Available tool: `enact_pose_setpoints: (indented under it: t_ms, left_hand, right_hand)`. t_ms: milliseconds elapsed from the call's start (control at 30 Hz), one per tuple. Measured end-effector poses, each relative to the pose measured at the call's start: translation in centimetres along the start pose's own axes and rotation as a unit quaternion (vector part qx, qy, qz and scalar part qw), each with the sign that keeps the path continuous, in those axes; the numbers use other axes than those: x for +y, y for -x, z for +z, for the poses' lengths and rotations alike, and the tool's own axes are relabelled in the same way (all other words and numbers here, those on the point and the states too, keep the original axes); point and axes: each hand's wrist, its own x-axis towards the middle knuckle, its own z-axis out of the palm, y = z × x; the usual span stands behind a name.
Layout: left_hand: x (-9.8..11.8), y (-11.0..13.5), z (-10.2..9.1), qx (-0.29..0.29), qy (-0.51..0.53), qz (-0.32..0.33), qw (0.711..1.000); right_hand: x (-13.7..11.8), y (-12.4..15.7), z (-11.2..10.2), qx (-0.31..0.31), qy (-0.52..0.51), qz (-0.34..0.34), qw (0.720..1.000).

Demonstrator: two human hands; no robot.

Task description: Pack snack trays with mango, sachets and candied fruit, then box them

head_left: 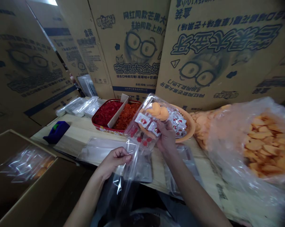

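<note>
The left hand (116,160) was closed, thumb against fingers, on the clear plastic bag (133,159). The right hand (167,137) was clamped on the right edge of the clear plastic tray (150,103). The tray was tilted above the wooden table (79,128), in front of the orange basket (191,125) and beside the divided red tin (104,128). It contained orange pieces (157,111), white sachets (142,119) and red pieces (145,143). Whether its lower end was inside the bag could not be determined.
</note>
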Motion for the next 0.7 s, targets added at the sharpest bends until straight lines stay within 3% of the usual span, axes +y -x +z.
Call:
enact_pose_setpoints:
  t_ms: [233,467,700]
  left_hand:
    - [-0.3,-0.6,1.4,0.041,0.005,0.025,0.999]
    - [-0.7,-0.6,1.1,0.087,0.128,0.014,0.988]
    - [-0.3,-0.7,1.2,0.106,0.123,0.031,0.986]
  right_hand:
    - [1.6,0.9,0.1,0.068,-0.063,0.028,0.995]
    - [1.3,0.7,-1.1,0.05,-0.049,0.055,0.996]
    - [1.2,0.6,-2.0,0.024,-0.013,0.069,0.997]
